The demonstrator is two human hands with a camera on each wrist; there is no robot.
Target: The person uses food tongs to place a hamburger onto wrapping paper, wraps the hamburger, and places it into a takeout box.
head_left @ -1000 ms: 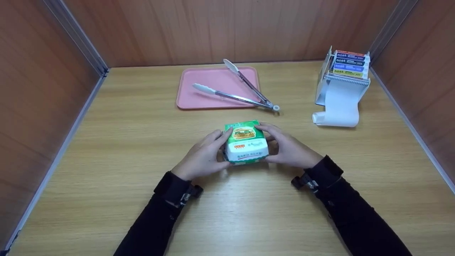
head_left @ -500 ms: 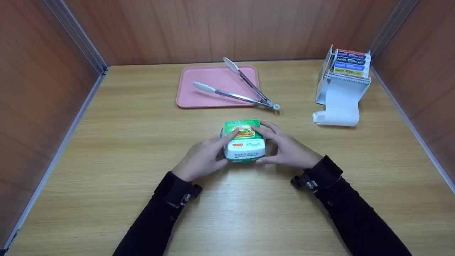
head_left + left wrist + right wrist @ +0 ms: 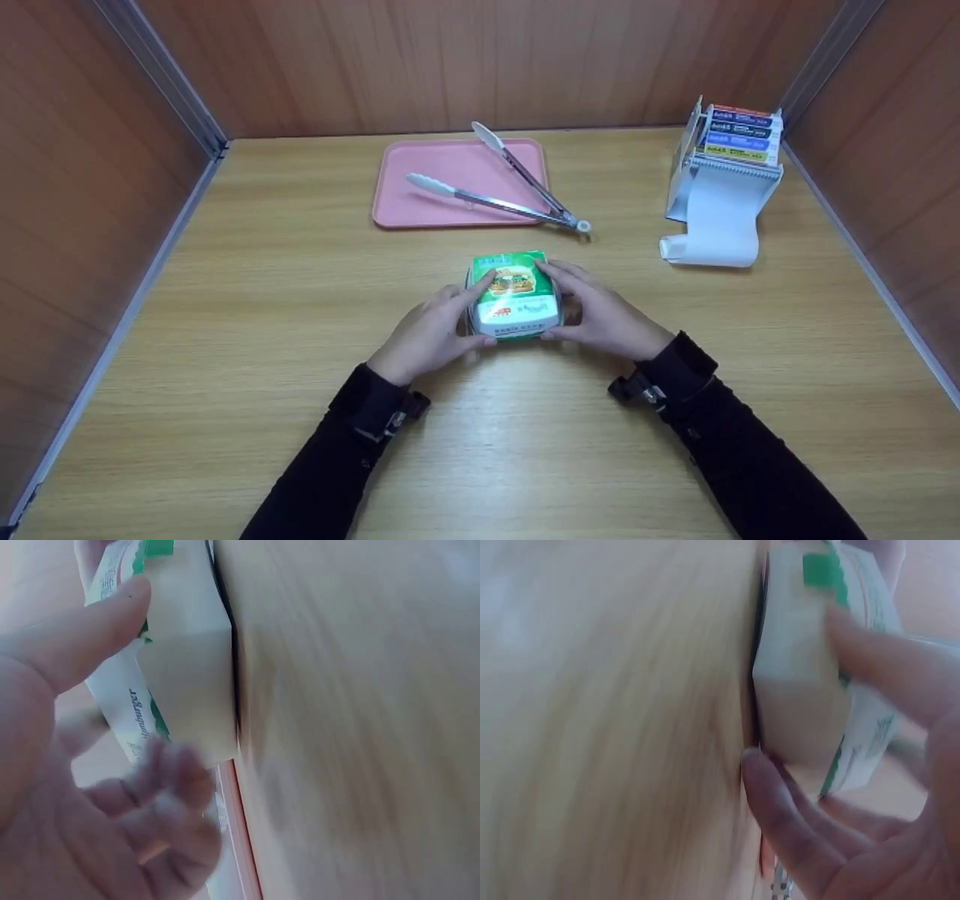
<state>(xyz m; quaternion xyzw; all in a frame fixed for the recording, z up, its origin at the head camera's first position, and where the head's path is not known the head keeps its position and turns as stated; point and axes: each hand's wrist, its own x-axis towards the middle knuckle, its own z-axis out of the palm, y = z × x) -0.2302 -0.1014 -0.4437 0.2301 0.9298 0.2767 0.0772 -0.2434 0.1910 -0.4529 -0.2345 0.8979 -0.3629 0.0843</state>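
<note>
A green and white hamburger box (image 3: 517, 307), with a burger picture on its lid, sits at the middle of the table between two hands. My left hand (image 3: 425, 337) holds its left side, the thumb at the front and the index fingertip on the lid; in the left wrist view the other fingers (image 3: 180, 772) curl, blurred, near the side. On the right side, my right hand (image 3: 611, 315) has its index finger on the lid and its thumb by the front corner. The right wrist view shows fingers (image 3: 772, 795) low along the box, close to the tabletop.
Behind the box lies a pink tray (image 3: 397, 214), with spread metal tongs (image 3: 495, 202) resting partly on it. At the back right stands a white dispenser (image 3: 679, 187) with colored labels and a paper roll hanging out. Wood panels (image 3: 480, 67) enclose the back and sides.
The hamburger box has shifted slightly left and away from me. Both hands have adjusted their fingers around it. The tray, tongs and dispenser stay put.
</note>
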